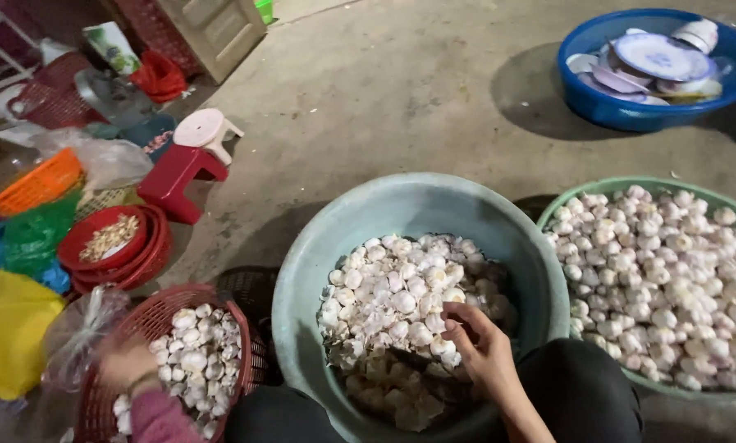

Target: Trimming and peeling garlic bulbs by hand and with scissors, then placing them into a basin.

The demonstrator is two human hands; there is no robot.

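The right hand [484, 349] is reaching, fingers loosely curled, into garlic bulbs [401, 299] piled in the grey-green tub [302, 279]. The left hand [126, 365] is blurred at the red basket [249, 344] left of the tub; I cannot tell its grip.

Hands, head view.
Right hand [479, 349] is extended forward, fingers curled downward; left hand [126, 365] is blurred, grip undetermined.

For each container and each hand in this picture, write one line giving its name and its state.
Grey-green basin: partly filled with garlic.
Green basin: heaped with garlic.
Red basket: holds garlic.
Blue tub: holds dishes.
Right hand: reaching into garlic.
Left hand: blurred, at basket rim.
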